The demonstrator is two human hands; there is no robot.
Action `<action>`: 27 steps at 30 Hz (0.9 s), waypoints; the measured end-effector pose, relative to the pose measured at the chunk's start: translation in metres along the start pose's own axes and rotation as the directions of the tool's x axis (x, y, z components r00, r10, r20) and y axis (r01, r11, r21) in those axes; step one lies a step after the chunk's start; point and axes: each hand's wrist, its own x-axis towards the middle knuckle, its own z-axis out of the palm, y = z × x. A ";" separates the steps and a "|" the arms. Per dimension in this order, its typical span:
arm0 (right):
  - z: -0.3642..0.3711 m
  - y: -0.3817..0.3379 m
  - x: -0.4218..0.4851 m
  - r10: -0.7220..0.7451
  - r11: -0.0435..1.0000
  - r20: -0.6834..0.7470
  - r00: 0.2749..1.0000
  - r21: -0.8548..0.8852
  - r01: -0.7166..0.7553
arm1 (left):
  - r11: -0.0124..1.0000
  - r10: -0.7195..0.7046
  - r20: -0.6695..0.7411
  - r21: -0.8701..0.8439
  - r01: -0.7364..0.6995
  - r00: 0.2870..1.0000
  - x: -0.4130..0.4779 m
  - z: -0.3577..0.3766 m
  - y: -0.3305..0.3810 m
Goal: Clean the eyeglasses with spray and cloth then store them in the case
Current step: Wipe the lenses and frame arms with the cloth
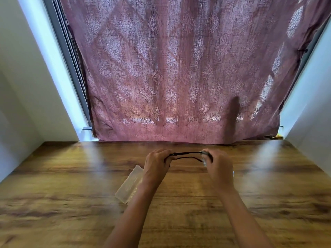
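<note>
Two bare forearms rise from the bottom edge of the frame toward its lower centre, converging slightly as they go. The left hand (157,162) sits just left of centre, its back turned to the camera, wrist bent a little, fingers curled inward and closed in a pinch around something thin at its upper right side. The right hand (218,164) is level with it, just right of centre, also back-up, fingers folded down and closed at its upper left side. The two hands are apart, knuckles facing each other across a gap. Both sleeves are out of view; the arms are uncovered.
</note>
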 end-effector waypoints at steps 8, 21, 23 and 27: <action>0.021 -0.033 -0.009 -0.190 0.982 0.061 0.980 0.019 0.189 | 1.000 0.028 0.064 0.011 -0.029 0.998 0.005 0.008 0.007; 0.020 -0.025 -0.005 -0.179 0.984 0.041 0.983 0.014 0.179 | 0.999 0.007 0.070 0.037 -0.009 0.998 0.007 0.009 0.006; 0.022 -0.023 -0.006 -0.182 0.983 0.046 0.982 0.032 0.181 | 0.999 0.004 0.072 0.032 -0.006 0.997 0.005 0.008 0.006; 0.011 -0.002 0.001 -0.074 0.997 -0.031 0.997 0.036 0.075 | 1.000 -0.025 0.035 0.000 0.025 0.999 0.007 0.002 -0.001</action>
